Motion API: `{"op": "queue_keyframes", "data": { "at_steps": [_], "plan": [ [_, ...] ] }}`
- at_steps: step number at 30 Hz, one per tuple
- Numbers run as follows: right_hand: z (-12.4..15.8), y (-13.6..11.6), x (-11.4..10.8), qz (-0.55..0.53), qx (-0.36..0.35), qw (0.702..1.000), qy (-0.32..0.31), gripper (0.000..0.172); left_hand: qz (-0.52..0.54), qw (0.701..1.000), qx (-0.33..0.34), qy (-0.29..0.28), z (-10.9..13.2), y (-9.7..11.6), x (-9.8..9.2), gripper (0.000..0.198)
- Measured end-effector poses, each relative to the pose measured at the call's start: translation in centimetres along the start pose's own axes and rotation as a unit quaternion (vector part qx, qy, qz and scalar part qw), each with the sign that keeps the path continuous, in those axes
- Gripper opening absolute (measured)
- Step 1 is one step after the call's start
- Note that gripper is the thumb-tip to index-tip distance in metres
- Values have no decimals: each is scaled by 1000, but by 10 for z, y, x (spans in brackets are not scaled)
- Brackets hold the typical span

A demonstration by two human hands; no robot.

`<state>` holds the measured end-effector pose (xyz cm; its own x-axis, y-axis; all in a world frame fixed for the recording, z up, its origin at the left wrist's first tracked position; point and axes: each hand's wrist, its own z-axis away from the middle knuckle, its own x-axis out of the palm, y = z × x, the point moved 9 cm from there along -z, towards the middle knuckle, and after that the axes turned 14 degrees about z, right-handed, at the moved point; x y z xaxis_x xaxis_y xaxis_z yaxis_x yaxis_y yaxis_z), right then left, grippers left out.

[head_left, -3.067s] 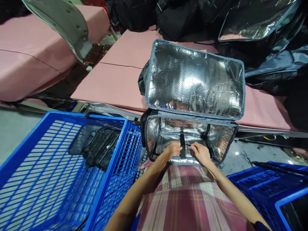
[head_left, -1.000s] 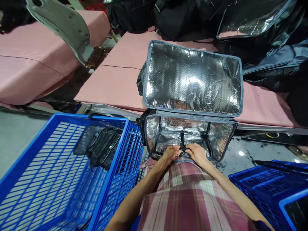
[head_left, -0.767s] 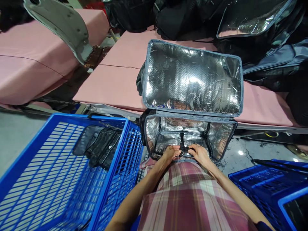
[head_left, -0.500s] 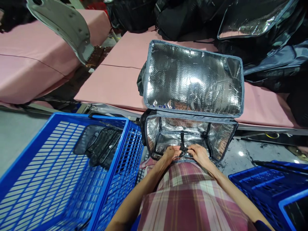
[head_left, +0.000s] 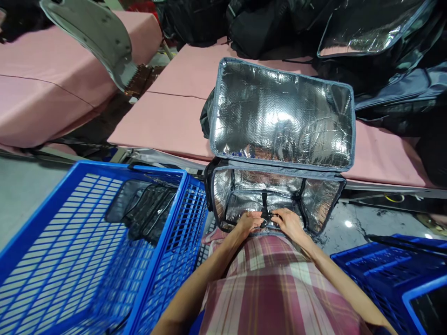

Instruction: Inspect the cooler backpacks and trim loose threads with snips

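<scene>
An insulated bag (head_left: 323,200) with a silver foil lining stands open before me, against the table edge. Its grey-edged lid (head_left: 282,116) is folded back over the table. A black strap (head_left: 264,201) runs across the inside of the bag toward me. At the strap's near end, my left hand (head_left: 248,222) pinches it from the left with closed fingers. Opposite, a short gap away, my right hand (head_left: 289,223) grips the same black strap with bent fingers. Small dark parts between the fingertips are too small to make out.
A blue plastic basket (head_left: 157,279) on my left contains a folded black bag (head_left: 150,211). Another blue basket (head_left: 380,265) stands at the right. Pink-covered tables (head_left: 167,123) bear dark bags (head_left: 265,28) at the back. A grey chair back (head_left: 101,37) rises at upper left.
The camera view has shifted very slightly. Both hands stay at the strap, with only slight finger movement.
</scene>
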<state>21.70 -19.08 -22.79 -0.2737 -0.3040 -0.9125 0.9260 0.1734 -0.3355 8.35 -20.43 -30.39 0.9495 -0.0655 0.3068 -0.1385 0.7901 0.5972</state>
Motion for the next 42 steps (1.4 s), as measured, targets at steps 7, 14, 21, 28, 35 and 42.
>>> {"op": "queue_keyframes", "data": {
  "at_steps": [7, 14, 21, 28, 35, 42],
  "plan": [
    [-2, 2, 1, 8, 29, 999, -25, 25, 32, 999, 4, 27, 2, -2, 1, 28],
    [-15, 6, -14, 71, 47, 995, -49, 27, -54, 990, 72, 111, 4, 1, -3, 20],
    [-30, -9, -22, 107, 21, 991, -80, 21, -159, 968, 134, 140, 11, 14, -1, 14],
    [-27, 4, -17, 65, 50, 994, -74, 20, -166, 969, 124, 133, 10, 14, -4, 16],
    [13, 3, -27, -17, 109, 994, -2, 25, -160, 976, 119, 89, 19, 17, 3, 22],
    [160, 133, -70, -275, 396, 827, 288, 45, -232, 864, 321, 312, 131, 66, -82, 39]
  ]
}}
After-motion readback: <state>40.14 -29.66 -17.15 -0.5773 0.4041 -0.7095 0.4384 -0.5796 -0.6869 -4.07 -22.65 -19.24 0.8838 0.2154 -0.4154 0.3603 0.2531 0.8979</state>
